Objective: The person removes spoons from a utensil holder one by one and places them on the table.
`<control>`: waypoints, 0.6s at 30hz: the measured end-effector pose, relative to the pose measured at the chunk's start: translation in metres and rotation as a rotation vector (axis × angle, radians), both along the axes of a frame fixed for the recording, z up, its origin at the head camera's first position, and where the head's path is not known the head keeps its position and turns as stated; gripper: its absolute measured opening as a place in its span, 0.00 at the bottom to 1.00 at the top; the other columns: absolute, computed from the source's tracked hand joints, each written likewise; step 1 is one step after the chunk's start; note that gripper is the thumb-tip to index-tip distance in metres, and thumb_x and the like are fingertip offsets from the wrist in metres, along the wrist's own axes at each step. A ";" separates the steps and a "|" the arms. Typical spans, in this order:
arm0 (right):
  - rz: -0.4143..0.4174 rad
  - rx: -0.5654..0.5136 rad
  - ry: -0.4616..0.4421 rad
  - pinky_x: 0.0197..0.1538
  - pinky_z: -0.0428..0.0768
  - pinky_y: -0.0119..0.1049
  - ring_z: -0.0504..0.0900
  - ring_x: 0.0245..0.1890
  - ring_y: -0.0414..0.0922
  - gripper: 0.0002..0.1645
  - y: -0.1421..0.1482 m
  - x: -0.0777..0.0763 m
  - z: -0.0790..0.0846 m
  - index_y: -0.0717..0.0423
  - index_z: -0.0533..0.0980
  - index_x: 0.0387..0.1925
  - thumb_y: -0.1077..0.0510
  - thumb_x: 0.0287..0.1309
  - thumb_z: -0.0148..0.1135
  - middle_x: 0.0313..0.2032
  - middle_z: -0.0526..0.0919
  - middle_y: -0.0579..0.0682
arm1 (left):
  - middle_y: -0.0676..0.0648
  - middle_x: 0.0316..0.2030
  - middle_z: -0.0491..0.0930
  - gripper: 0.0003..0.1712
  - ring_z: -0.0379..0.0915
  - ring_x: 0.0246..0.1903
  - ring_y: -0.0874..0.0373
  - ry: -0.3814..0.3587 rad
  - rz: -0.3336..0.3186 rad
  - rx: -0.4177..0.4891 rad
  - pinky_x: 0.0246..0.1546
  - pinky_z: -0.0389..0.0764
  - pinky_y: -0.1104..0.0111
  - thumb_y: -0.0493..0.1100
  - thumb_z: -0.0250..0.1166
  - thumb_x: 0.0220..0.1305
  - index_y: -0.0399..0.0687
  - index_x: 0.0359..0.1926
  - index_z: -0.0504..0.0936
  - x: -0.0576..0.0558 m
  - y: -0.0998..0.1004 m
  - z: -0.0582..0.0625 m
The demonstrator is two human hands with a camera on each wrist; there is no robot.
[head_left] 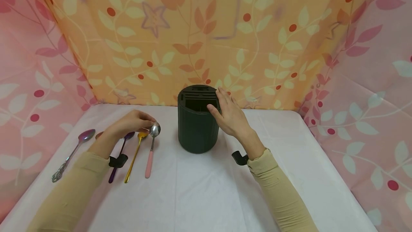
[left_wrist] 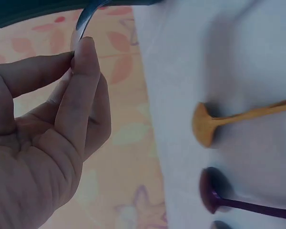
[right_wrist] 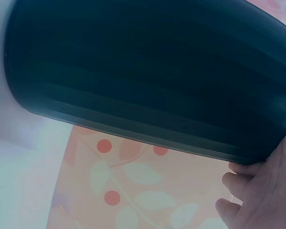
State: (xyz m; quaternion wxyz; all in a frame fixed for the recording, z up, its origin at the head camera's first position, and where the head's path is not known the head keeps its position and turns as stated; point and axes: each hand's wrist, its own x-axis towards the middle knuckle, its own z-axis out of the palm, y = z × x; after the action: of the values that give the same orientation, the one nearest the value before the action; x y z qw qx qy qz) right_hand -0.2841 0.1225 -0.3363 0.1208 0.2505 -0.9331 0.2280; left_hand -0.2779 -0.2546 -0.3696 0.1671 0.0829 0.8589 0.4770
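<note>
In the head view, my left hand (head_left: 135,122) pinches the bowl tip of a pink-handled spoon (head_left: 149,164) between thumb and fingertips. The spoon's metal bowl points away from me; the left wrist view shows its edge at the fingertips. A dark green cylindrical utensil holder (head_left: 197,135) stands upright at the centre, with slots and a larger opening in its top. My right hand (head_left: 230,115) rests against the holder's right upper rim, fingers extended and thumb near the opening. In the right wrist view the holder's ribbed side hides part of the hand.
Left of the pink-handled spoon lie a gold spoon (head_left: 136,151), a purple spoon (head_left: 119,151) and an ornate-handled spoon (head_left: 69,156). The left arm partly covers another, reddish-brown spoon (head_left: 98,135). Patterned curtains (head_left: 154,53) enclose the white-covered table (head_left: 206,192) at the back and sides.
</note>
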 end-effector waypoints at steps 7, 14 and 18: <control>-0.002 0.003 -0.005 0.82 0.41 0.51 0.49 0.82 0.51 0.60 0.000 0.000 0.000 0.59 0.49 0.82 0.18 0.70 0.24 0.83 0.46 0.52 | 0.34 0.50 0.84 0.21 0.82 0.38 0.59 -0.073 0.099 0.025 0.45 0.87 0.67 0.37 0.59 0.77 0.22 0.61 0.77 -0.017 -0.008 -0.030; -0.004 0.004 -0.010 0.82 0.40 0.50 0.49 0.82 0.51 0.60 0.000 0.000 0.000 0.58 0.49 0.83 0.18 0.70 0.24 0.83 0.46 0.52 | 0.40 0.40 0.86 0.20 0.81 0.30 0.62 -0.096 0.161 0.027 0.34 0.85 0.72 0.34 0.61 0.75 0.21 0.59 0.78 -0.026 -0.008 -0.047; -0.002 0.003 -0.008 0.82 0.40 0.49 0.49 0.82 0.51 0.59 -0.001 0.000 0.000 0.58 0.49 0.83 0.19 0.71 0.25 0.83 0.46 0.52 | 0.45 0.33 0.86 0.19 0.81 0.26 0.63 -0.095 0.173 0.005 0.30 0.83 0.73 0.34 0.62 0.74 0.20 0.58 0.79 -0.027 -0.005 -0.050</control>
State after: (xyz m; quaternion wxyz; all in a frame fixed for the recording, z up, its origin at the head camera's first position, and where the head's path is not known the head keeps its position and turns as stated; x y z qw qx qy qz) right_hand -0.2843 0.1218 -0.3365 0.1171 0.2487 -0.9342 0.2274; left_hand -0.3053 -0.2598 -0.4196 0.1655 -0.0140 0.8528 0.4951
